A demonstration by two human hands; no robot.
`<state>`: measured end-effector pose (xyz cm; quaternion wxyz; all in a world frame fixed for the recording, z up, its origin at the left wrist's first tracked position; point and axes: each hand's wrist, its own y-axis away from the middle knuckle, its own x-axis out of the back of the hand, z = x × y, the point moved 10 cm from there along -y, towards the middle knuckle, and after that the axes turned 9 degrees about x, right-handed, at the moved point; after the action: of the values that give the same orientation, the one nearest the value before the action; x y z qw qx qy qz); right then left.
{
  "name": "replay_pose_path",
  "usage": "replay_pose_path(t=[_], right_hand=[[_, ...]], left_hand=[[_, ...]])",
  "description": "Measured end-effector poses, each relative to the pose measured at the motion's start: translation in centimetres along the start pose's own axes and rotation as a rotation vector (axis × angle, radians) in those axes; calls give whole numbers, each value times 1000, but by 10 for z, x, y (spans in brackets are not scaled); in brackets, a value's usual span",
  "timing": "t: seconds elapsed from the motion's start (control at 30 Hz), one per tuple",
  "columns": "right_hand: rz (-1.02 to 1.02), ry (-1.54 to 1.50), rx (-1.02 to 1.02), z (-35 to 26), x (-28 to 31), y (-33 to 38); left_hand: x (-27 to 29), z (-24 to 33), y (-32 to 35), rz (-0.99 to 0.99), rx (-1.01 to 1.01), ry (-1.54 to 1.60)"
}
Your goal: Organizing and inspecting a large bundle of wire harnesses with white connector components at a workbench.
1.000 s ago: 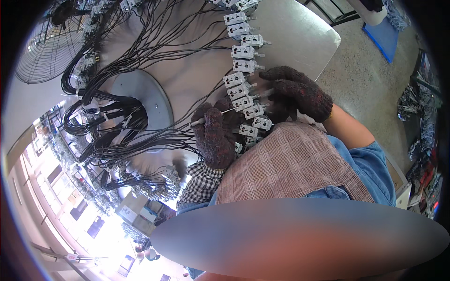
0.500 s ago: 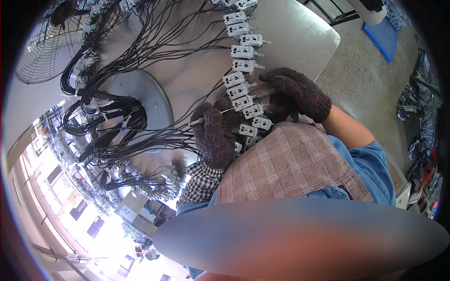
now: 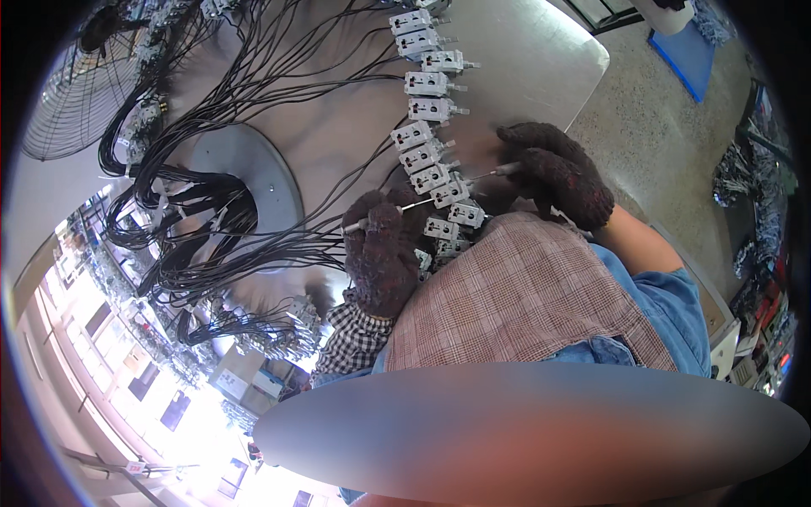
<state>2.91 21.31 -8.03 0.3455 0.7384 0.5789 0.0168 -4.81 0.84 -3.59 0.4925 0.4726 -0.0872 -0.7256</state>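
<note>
A long line of pale grey, box-shaped connectors (image 3: 427,84) with black wires runs down the table toward my lap. My left hand (image 3: 376,262), in a dark knitted glove, is closed around a thin metal rod tool (image 3: 418,204). Its tip reaches the left side of one connector (image 3: 450,191). Opposite it, my right hand (image 3: 564,173), gloved the same way, grips a second slim rod tool (image 3: 504,170) whose tip points left at the connectors. Whether that tip touches one I cannot tell. The lowest connectors are partly hidden beside my checked apron (image 3: 515,296).
Thick bundles of black wires (image 3: 228,203) pass through a round grey disc (image 3: 274,173) on the metal table (image 3: 532,59). A wire-cage fan (image 3: 63,110) stands at the far left. More wired parts (image 3: 291,325) lie left of my sleeve. A blue panel (image 3: 683,66) rests on the floor.
My right hand has moved right, away from the connectors, so its tool now shows. The connector line and my left hand sit slightly further left in view.
</note>
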Motion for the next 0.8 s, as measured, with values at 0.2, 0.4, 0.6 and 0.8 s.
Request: replay_pose_path(t=[0.2,0.4,0.6,0.8], right_hand=[[-146,867,1165,-47,-34,26],[-99,847,1151,-50,-36,29],[-266,1025,1137,-52,-56,30],[-120,273,400,-14,-21,-2]], left_hand=[[10,-11,2,183,84,45],[-7,-5,0,-21,-38,-14],[9,-14,-2,105,60,67],[13,-20,-4,9,158,171]])
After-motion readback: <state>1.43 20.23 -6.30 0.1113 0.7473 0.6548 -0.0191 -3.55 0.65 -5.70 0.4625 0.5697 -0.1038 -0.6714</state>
